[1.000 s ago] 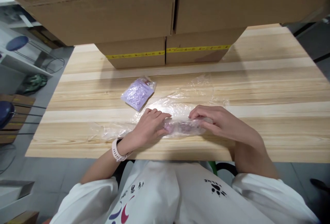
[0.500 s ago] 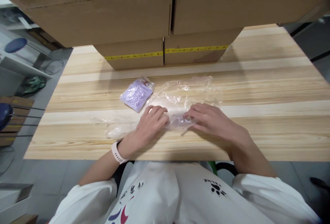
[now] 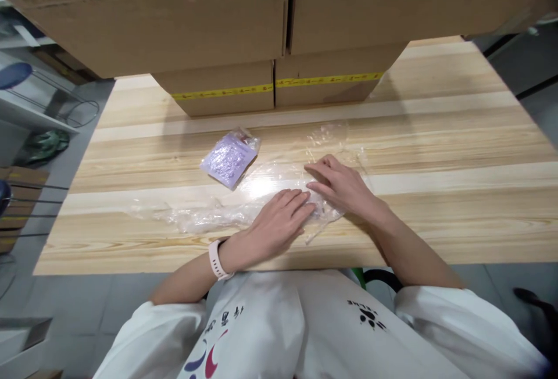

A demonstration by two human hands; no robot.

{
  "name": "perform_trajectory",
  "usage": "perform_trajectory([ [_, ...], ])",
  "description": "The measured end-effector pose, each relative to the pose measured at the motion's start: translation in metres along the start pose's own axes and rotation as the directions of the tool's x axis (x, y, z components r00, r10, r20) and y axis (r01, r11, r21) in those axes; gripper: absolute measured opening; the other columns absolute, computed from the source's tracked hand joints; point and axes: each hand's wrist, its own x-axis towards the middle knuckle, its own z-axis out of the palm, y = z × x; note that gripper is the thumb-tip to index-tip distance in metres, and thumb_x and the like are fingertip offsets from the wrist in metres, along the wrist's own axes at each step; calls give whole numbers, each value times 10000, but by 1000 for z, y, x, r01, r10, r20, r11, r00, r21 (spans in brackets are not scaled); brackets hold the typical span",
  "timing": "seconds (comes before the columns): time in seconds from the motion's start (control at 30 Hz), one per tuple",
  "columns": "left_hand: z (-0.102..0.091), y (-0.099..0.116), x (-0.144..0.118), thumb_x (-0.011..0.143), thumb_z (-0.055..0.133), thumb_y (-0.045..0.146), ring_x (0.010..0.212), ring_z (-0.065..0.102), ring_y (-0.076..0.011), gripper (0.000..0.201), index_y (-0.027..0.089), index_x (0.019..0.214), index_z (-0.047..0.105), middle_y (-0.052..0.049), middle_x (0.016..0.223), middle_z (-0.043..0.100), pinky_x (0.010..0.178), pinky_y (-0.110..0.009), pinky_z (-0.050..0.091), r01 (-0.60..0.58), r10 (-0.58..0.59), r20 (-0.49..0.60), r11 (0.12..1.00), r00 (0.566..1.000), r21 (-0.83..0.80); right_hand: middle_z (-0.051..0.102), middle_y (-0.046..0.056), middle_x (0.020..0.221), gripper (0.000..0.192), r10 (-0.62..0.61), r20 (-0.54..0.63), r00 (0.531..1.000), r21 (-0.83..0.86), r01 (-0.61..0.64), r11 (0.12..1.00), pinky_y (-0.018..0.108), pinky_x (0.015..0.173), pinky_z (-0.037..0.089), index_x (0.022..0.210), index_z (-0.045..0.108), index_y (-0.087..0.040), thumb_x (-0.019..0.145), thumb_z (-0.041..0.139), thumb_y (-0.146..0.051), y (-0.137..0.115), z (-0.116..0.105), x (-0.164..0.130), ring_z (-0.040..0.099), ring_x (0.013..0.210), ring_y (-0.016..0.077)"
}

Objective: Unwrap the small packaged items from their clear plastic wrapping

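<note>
A crumpled sheet of clear plastic wrap (image 3: 209,216) spreads across the table in front of me, with its upper part fanned out beyond my hands. My left hand (image 3: 281,219) lies flat on the wrap, fingers stretched to the right. Close beside it, my right hand (image 3: 340,187) rests on the wrap with thumb and forefinger apart, the other fingers curled. A small bundle under the plastic shows partly between and below my hands, too covered to name. Beyond my left hand lies a flat purple packet (image 3: 230,159) in clear plastic, touching or close to the wrap's edge.
Large cardboard boxes (image 3: 222,85) with yellow tape stand stacked at the back of the wooden table (image 3: 457,135), the upper ones jutting toward me. A blue stool (image 3: 15,75) and more boxes (image 3: 26,193) are on the floor at left.
My left hand has slid right and flattened over the plastic. My right hand has moved slightly up and left, its thumb and forefinger now apart. The wrap has shifted; the purple packet stays put.
</note>
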Motion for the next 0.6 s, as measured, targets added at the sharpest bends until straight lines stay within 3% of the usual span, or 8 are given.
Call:
perform_trajectory([
  [0.07, 9, 0, 0, 990, 549, 150, 1409, 514, -335, 416, 136, 1402, 489, -208, 1464, 571, 1162, -565, 443, -19, 18, 15, 999, 1000, 40, 723, 92, 1054, 235, 3, -7, 1000, 19, -3, 1000, 347, 760, 480, 1054, 718, -206, 1011, 527, -336, 5, 2, 2, 681, 906, 244],
  [0.13, 15, -1, -3, 990, 555, 152, 1421, 500, -341, 424, 130, 1409, 495, -211, 1500, 549, 1172, -578, 426, -27, 25, 27, 997, 999, 72, 740, 77, 970, 222, 52, -44, 998, 18, -51, 999, 339, 738, 450, 936, 706, -204, 998, 525, -316, 10, -2, 4, 671, 861, 237],
  [0.2, 17, -2, -6, 993, 563, 163, 1405, 508, -340, 405, 125, 1394, 518, -200, 1501, 555, 1174, -574, 420, -38, 35, 26, 996, 999, 85, 750, 85, 955, 203, 169, -114, 979, -36, -174, 984, 350, 708, 425, 920, 699, -210, 975, 543, -329, 17, -11, 4, 663, 841, 258],
  [0.3, 15, -2, -7, 993, 558, 143, 1367, 528, -307, 339, 143, 1332, 567, -169, 1468, 589, 1183, -551, 411, -78, 77, 13, 995, 997, 56, 738, 107, 887, 204, 369, -221, 903, -97, -396, 913, 382, 687, 414, 913, 699, -219, 950, 556, -360, 34, -26, 1, 646, 796, 295],
  [0.4, 11, -2, -5, 998, 548, 146, 1364, 515, -286, 277, 167, 1269, 599, -155, 1451, 597, 1165, -521, 438, -101, 101, -6, 995, 995, -10, 717, 131, 881, 227, 434, -312, 845, -104, -484, 869, 442, 718, 452, 919, 709, -224, 953, 541, -373, 47, -36, -4, 639, 808, 322],
  [0.5, 8, -1, -2, 1008, 556, 203, 1337, 522, -286, 267, 168, 1270, 585, -157, 1408, 607, 1124, -492, 483, -84, 81, -42, 995, 996, -59, 703, 155, 1113, 277, 301, -418, 857, -131, -384, 914, 523, 855, 481, 1090, 717, -237, 992, 490, -364, 45, -36, -5, 626, 1034, 367],
  [0.6, 7, -3, 2, 988, 626, 280, 1403, 468, -336, 393, 170, 1353, 533, -172, 1478, 545, 1190, -577, 402, -36, 35, -63, 999, 997, -9, 639, 126, 1353, 327, 62, -331, 942, -125, -109, 986, 559, 1025, 440, 1267, 675, -260, 1011, 506, -372, 33, -26, -1, 542, 1255, 358],
])
